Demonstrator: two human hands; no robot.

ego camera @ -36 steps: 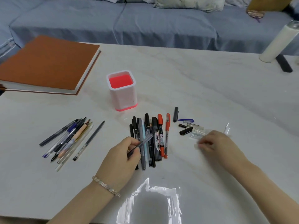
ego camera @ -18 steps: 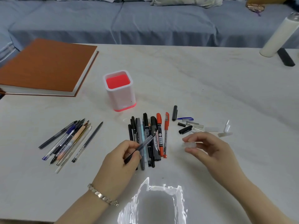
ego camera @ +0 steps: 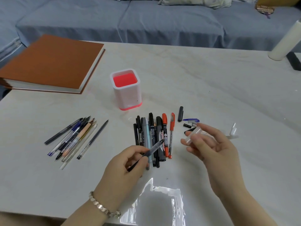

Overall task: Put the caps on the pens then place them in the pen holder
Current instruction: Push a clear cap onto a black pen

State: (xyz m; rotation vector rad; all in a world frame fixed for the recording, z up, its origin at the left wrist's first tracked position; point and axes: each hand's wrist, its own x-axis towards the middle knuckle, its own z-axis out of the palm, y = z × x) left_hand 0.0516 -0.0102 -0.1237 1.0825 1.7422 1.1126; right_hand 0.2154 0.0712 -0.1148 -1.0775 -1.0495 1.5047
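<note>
Left hand (ego camera: 123, 165) grips a pen (ego camera: 152, 149); right hand (ego camera: 215, 150) pinches a clear cap (ego camera: 193, 135). Misaligned, the cap could slip free.

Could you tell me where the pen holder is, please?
Head view, left of centre: the pen holder stands beyond the middle pen pile, right of the brown book.

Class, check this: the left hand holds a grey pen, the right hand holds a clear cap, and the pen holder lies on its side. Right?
No: the head view shows the pen holder standing upright. The left hand does hold the grey pen and the right hand the clear cap.
</note>
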